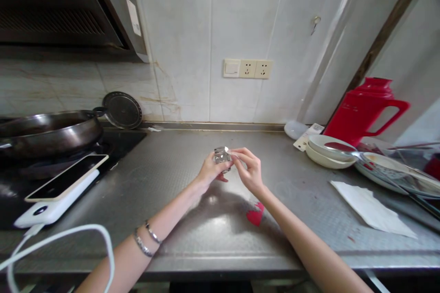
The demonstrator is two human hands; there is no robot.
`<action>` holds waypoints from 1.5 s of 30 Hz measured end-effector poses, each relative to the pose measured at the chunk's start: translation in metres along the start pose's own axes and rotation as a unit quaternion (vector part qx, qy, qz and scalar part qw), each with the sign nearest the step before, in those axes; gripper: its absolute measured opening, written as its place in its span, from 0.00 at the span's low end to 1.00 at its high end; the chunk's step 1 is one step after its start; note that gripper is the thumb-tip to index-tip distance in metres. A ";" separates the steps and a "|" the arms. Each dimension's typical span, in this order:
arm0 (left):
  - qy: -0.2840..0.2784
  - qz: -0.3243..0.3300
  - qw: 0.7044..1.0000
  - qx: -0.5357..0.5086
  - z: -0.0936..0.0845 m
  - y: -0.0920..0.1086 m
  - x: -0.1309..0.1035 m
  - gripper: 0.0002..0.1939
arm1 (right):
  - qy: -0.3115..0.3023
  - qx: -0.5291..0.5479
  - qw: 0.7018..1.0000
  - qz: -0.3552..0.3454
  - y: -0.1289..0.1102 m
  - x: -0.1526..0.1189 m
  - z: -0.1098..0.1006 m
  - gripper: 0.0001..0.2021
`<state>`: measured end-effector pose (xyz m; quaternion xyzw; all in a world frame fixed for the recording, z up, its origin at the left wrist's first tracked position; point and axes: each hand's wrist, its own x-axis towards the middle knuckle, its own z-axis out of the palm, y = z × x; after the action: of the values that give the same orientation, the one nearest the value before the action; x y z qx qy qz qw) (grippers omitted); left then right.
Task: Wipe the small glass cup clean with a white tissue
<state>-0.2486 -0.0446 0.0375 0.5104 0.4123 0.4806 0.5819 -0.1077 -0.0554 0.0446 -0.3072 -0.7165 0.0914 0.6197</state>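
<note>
Above the middle of the steel counter, my left hand (206,173) is closed around a small, shiny, silvery faceted block (222,155); its exact kind cannot be told. The thumb lies along its lower edge, and other fingers show below. From the right, my right hand (250,170) meets it with thumb and forefinger pinched at the block's right corner. A pale bit shows at those fingertips, too small to name. Jagged red scraps (255,216) lie on the counter below my right wrist. Two bracelets (147,239) circle my left forearm.
At left, a steel pan (48,132) sits on the black stove, with a phone (68,177) on a white power bank (58,203) and its cable in front. At right are a red thermos (360,112), stacked bowls (326,158), plates and a white napkin (373,208).
</note>
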 end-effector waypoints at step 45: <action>0.066 0.081 0.968 0.227 -0.004 -0.010 0.007 0.36 | 0.047 -0.098 0.992 -0.061 0.009 0.003 0.000 0.11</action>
<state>-0.2498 -0.0367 0.0274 0.6279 0.5058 0.4524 0.3811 -0.1047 -0.0469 0.0427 -0.3262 -0.7093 -0.0323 0.6241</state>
